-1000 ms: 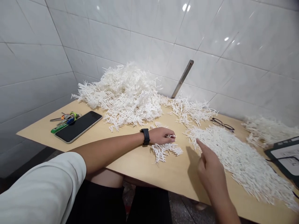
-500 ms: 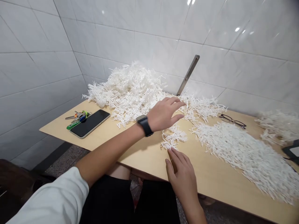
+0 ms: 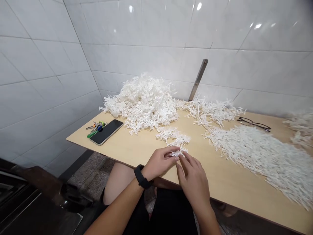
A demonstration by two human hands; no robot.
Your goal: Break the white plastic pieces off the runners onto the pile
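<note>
My left hand (image 3: 160, 164), with a black watch on the wrist, pinches a few thin white strands (image 3: 176, 152) between thumb and fingers at the table's near edge. Against the same strands, my right hand (image 3: 195, 178) has its fingers curled and closed, the fingertips partly hidden. A small loose trail of white strands (image 3: 174, 137) lies just beyond both hands. Farther back rises a large heap of white strands (image 3: 146, 101). To the right, a flatter spread of similar white pieces (image 3: 256, 156) covers the tabletop.
On the left of the wooden table (image 3: 137, 147) lie a phone (image 3: 107, 132) and keys (image 3: 97, 125). Glasses (image 3: 254, 123) rest at the right. A metal bracket (image 3: 198, 80) stands against the tiled wall, with more strands (image 3: 215, 109) beside it.
My left hand has come back from the heap toward the near edge and now meets my right hand at the strands. More strands lie in the small trail. The view has shifted.
</note>
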